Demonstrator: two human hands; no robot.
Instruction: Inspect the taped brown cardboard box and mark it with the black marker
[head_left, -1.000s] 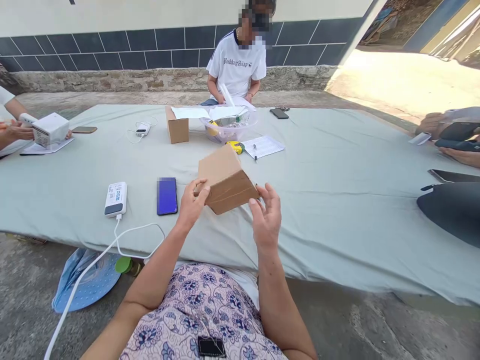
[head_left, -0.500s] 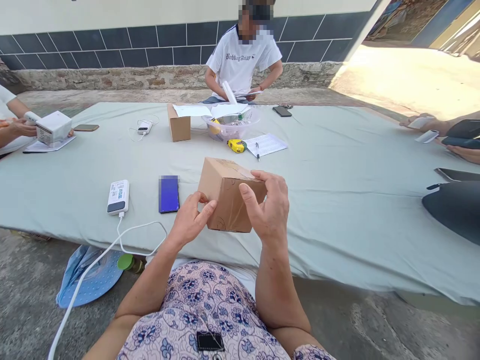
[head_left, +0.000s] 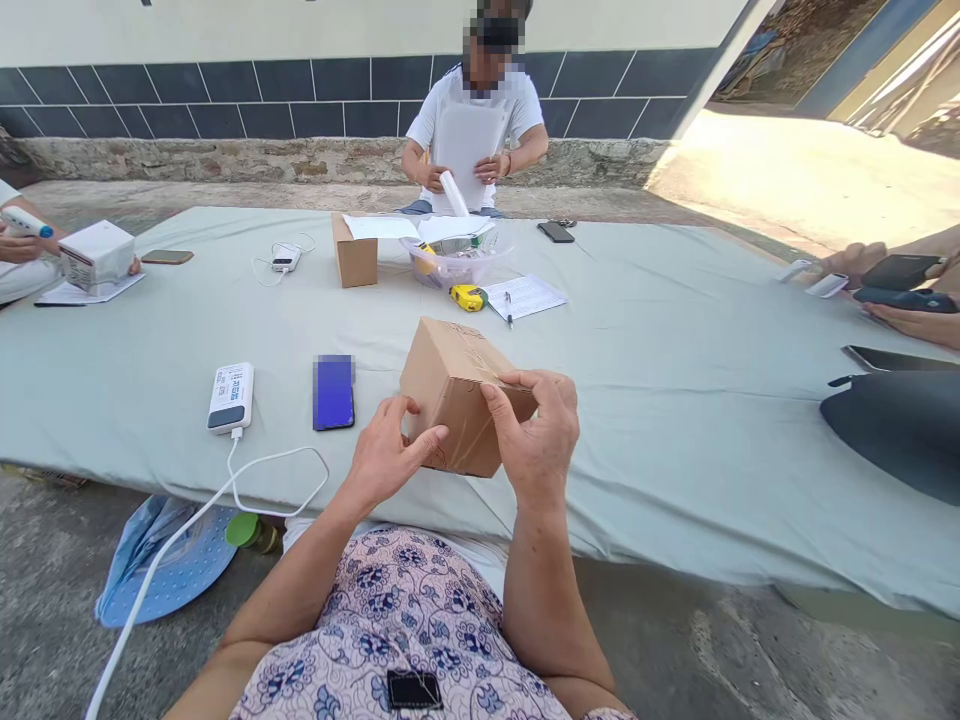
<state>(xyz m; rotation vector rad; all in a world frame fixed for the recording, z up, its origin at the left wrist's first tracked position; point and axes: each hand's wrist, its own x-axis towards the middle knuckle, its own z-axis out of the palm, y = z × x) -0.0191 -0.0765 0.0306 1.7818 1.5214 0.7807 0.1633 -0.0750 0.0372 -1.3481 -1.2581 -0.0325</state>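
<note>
At far left, showing a white box [head_left: 97,255] above a paper sheet [head_left: 125,289], with dark side print too small to read. Next, displaying on the tablecloth [head_left: 675,370] a white power bank [head_left: 231,398], joined to a white cable [head_left: 237,434] and bearing blue and dark label print, likewise unreadable, then a blue-screened phone [head_left: 334,392]. With the left hand [head_left: 386,455], pinching the lower left of a cardboard box [head_left: 461,410] between thumb and bent fingers. Holding the cardboard box tilted near the front edge of the tablecloth, leaving contact with it uncertain; showing dark markings on top, too fine to decipher. Beyond, displaying a yellow tape measure [head_left: 469,297] and a printed form [head_left: 536,293] under a pen [head_left: 509,310], with illegible lines. With the right hand [head_left: 538,430], gripping the upper right edge, pressing the thumb against the near face and curling the fingers over the top.
</note>
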